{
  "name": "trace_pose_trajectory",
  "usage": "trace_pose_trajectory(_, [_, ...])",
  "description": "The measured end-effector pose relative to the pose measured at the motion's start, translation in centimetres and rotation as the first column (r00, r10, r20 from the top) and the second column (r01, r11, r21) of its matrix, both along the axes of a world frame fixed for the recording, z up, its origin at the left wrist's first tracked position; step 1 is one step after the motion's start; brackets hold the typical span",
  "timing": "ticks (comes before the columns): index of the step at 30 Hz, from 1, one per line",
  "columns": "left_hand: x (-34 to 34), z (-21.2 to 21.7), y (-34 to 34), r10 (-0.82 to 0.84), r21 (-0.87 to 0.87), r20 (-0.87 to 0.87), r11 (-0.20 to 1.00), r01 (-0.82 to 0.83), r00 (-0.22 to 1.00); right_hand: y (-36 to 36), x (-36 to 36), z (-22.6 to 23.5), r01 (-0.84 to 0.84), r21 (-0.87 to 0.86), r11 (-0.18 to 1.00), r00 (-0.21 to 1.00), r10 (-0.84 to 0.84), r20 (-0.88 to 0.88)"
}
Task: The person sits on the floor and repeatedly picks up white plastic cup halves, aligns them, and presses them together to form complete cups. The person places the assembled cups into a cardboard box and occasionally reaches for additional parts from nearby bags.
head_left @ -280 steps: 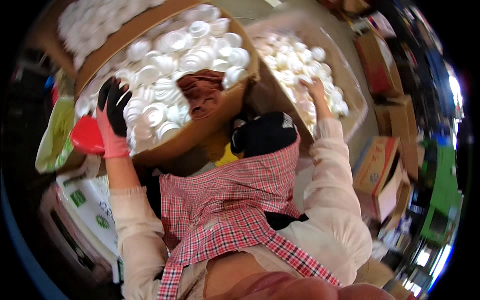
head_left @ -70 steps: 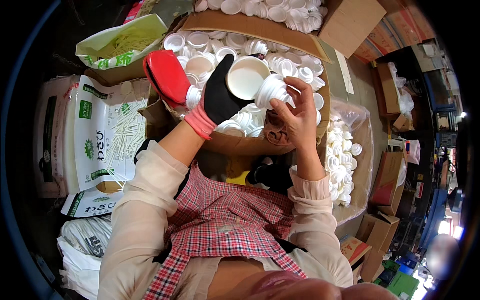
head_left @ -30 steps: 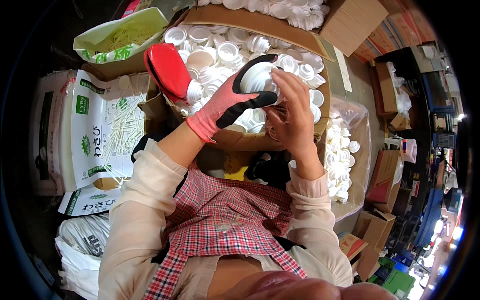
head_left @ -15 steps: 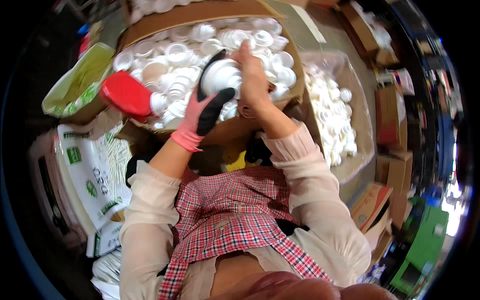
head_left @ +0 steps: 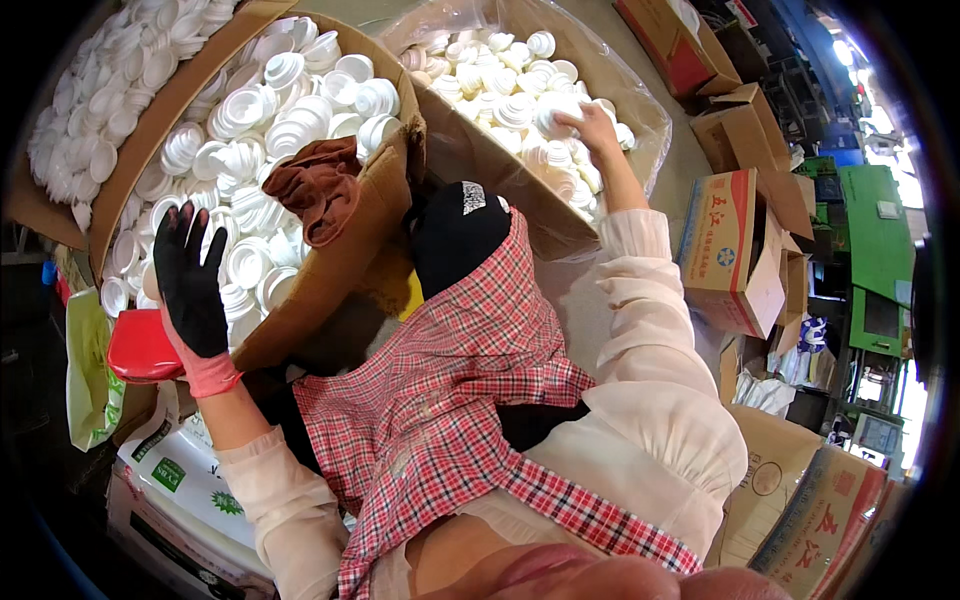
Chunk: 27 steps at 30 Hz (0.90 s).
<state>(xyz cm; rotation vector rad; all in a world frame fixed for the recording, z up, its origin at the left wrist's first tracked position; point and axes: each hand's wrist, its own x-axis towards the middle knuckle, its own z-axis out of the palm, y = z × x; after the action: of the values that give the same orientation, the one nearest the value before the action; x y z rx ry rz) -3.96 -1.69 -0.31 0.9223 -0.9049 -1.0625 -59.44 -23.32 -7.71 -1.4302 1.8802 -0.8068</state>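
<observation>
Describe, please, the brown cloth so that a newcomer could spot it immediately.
Find the big cardboard box of white plastic caps by the gloved left hand. The brown cloth lies crumpled on the caps near the box's right wall, the only dark, soft thing among them.

Bright, even light is falling from above and is washing out the white plastic caps (head_left: pixel 250 100) in the cardboard box (head_left: pixel 330 270) — their rims are blending together with little shadow between them. Strong glare is burning through at the upper right, where the background is bleaching to white. The fisheye lens is bending straight carton edges toward the rim, and a black vignette is ringing the whole view. The bottom edge is lying out of focus as a pinkish smear. Under the box flap, deep shadow is pooling — detail there is getting lost.
</observation>
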Motion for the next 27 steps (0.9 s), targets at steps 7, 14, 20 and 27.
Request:
trace_pose_trajectory(7, [3.8,-3.1,0.0,-0.026,0.061,-0.267,0.997,0.044,0.963,3.3,-4.8,-8.7,0.167,0.453,0.876,0.963,-0.244,0.115])
trace_pose_trajectory(14, [8.6,-3.7,1.9,0.134,-0.087,-0.331,0.981,-0.172,0.934,-1.1,-7.9,-10.0,-0.111,0.450,0.886,0.798,0.349,-0.491])
trace_pose_trajectory(20, [12.9,-0.3,4.3,0.755,0.035,-0.315,0.615,-0.788,0.575,-1.1,20.4,0.9,-0.604,-0.254,0.756,0.783,0.503,-0.365])
trace_pose_trajectory(27, [13.7,-0.1,6.2,0.747,-0.008,-0.336,0.606,-0.795,0.573,9.0,54.6,0.9,-0.914,-0.404,-0.028,0.149,0.905,-0.398])
